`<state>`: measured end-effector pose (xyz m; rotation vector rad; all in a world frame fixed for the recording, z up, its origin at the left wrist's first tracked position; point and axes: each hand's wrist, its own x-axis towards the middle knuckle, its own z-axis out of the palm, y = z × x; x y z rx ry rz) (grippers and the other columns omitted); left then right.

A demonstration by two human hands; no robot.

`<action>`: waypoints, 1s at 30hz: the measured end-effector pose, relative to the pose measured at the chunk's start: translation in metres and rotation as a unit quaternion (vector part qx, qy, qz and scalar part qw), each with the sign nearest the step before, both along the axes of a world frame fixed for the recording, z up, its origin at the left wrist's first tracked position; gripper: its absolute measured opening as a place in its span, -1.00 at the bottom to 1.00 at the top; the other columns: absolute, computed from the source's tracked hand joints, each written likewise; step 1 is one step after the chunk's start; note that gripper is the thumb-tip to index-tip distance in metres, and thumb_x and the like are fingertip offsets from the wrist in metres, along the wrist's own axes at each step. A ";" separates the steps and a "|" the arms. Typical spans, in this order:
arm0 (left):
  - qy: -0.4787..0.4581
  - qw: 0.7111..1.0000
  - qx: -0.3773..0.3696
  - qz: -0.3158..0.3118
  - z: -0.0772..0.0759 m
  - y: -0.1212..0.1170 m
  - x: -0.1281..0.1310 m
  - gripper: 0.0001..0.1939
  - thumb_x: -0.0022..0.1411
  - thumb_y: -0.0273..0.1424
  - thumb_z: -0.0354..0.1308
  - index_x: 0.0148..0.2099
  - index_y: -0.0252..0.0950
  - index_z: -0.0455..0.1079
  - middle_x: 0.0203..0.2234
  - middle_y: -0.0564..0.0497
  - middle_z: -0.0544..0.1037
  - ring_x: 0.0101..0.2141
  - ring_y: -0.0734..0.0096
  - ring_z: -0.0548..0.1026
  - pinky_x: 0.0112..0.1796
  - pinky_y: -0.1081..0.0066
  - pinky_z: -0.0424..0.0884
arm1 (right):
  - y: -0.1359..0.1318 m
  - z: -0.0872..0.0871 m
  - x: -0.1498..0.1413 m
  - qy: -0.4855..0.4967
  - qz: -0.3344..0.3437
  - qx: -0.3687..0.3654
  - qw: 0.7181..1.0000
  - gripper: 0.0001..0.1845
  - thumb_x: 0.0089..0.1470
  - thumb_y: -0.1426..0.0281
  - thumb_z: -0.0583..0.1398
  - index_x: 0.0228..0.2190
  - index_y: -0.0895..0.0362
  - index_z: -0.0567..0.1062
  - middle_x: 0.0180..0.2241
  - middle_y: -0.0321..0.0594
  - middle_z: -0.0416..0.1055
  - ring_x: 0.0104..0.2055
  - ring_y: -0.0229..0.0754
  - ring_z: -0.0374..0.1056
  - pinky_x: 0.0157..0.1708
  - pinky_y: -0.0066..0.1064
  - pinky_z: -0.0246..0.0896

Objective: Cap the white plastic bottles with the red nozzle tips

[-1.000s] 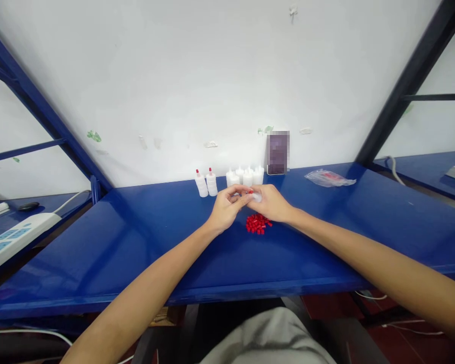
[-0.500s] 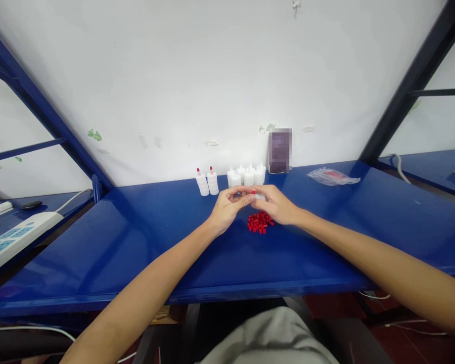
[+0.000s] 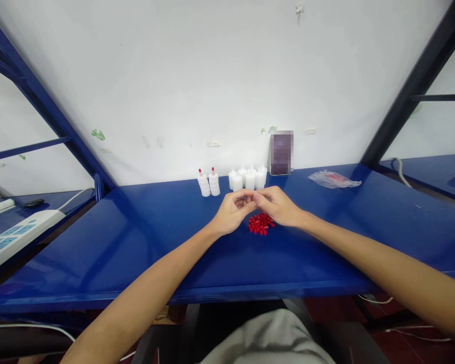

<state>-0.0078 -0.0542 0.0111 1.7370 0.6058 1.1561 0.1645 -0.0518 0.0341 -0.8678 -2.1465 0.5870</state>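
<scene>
Together, left hand and right hand meet at curled fingertips; I cannot tell what, if anything, they pinch. Red caps lie just on the near side, right hand closer.

Plain grey cloth, loosely creased into soft folds, covers the torso or lap, which one is unclear; both slender forearms are bare
</scene>
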 end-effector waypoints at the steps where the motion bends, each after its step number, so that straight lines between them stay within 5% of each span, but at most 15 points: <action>1: 0.009 1.000 0.020 0.009 0.001 0.000 0.000 -0.67 0.19 -0.16 0.27 -0.15 -0.32 0.49 -0.35 -0.02 0.48 -0.33 0.45 0.40 -0.24 0.42 0.33 | 0.001 0.000 0.000 0.004 0.003 0.004 1.000 -0.47 0.23 0.03 -0.03 -0.57 0.14 0.34 -0.62 -0.35 0.15 -0.54 -0.29 0.07 -0.50 -0.41 -0.07; 4: 0.003 0.997 0.065 0.053 0.009 0.004 -0.003 -0.71 0.24 -0.17 0.22 -0.16 -0.30 0.45 -0.34 -0.02 0.47 -0.35 0.45 0.39 -0.27 0.44 0.34 | 0.005 -0.004 0.001 0.029 -0.002 0.012 0.999 -0.52 0.23 0.03 0.01 -0.48 0.14 0.38 -0.59 -0.35 0.22 -0.52 -0.28 0.14 -0.48 -0.43 0.00; 7: -0.054 0.981 0.088 0.164 0.025 0.017 -0.025 -0.76 0.24 -0.19 0.19 -0.22 -0.28 0.39 -0.45 0.04 0.41 -0.47 0.52 0.32 -0.41 0.50 0.28 | 0.013 -0.007 0.006 0.091 -0.046 -0.005 0.995 -0.54 0.22 0.02 0.04 -0.45 0.13 0.40 -0.62 -0.37 0.22 -0.56 -0.29 0.15 -0.51 -0.43 0.03; 10: -0.077 0.922 0.158 0.344 0.034 0.036 -0.068 -0.85 0.23 -0.29 0.12 -0.30 -0.27 0.31 -0.48 0.09 0.36 -0.50 0.53 0.28 -0.44 0.51 0.23 | 0.021 -0.009 0.014 0.145 -0.124 0.007 0.982 -0.59 0.12 0.03 0.16 -0.48 0.13 0.42 -0.62 -0.36 0.26 -0.57 -0.28 0.16 -0.50 -0.41 0.07; 14: 0.117 0.845 0.151 0.499 0.020 0.057 -0.125 -0.92 0.15 -0.38 0.10 -0.36 -0.28 0.32 -0.57 0.13 0.34 -0.52 0.51 0.29 -0.41 0.48 0.21 | 0.025 -0.011 0.022 0.151 -0.201 0.049 0.967 -0.66 -0.08 0.13 0.32 -0.55 0.13 0.41 -0.60 -0.32 0.33 -0.53 -0.26 0.19 -0.45 -0.39 0.11; 18: 0.322 0.836 0.045 0.442 0.002 0.069 -0.149 -0.84 0.15 -0.30 0.10 -0.32 -0.29 0.41 -0.49 0.05 0.48 -0.44 0.40 0.41 -0.33 0.42 0.24 | 0.027 -0.013 0.027 0.168 -0.174 0.050 0.969 -0.80 -0.02 0.23 0.18 -0.48 0.12 0.41 -0.62 -0.34 0.27 -0.54 -0.22 0.21 -0.46 -0.36 0.12; 21: 0.373 0.852 0.020 0.366 -0.001 0.071 -0.151 -0.79 0.13 -0.25 0.14 -0.31 -0.29 0.45 -0.48 0.04 0.51 -0.45 0.38 0.42 -0.36 0.42 0.24 | 0.030 -0.015 0.029 0.134 -0.153 0.008 0.979 -0.82 0.05 0.33 0.03 -0.37 0.10 0.40 -0.59 -0.33 0.27 -0.54 -0.20 0.24 -0.47 -0.37 0.12; 27: 0.276 0.858 0.082 0.425 0.008 0.065 -0.153 -0.68 0.26 -0.16 0.04 -0.32 -0.30 0.44 -0.61 0.12 0.34 -0.53 0.47 0.29 -0.42 0.44 0.17 | 0.038 -0.021 0.032 0.008 -0.164 -0.011 0.986 -0.78 0.10 0.41 -0.07 -0.26 0.06 0.33 -0.48 -0.29 0.37 -0.48 -0.17 0.27 -0.45 -0.36 0.12; 30: 0.184 0.884 0.153 0.402 0.022 0.056 -0.141 -0.72 0.30 -0.20 0.04 -0.31 -0.31 0.37 -0.60 0.13 0.28 -0.54 0.52 0.23 -0.44 0.46 0.16 | 0.040 -0.023 0.031 -0.027 -0.149 0.010 0.988 -0.73 0.10 0.40 -0.03 -0.16 0.08 0.34 -0.39 -0.23 0.43 -0.40 -0.13 0.34 -0.35 -0.33 0.19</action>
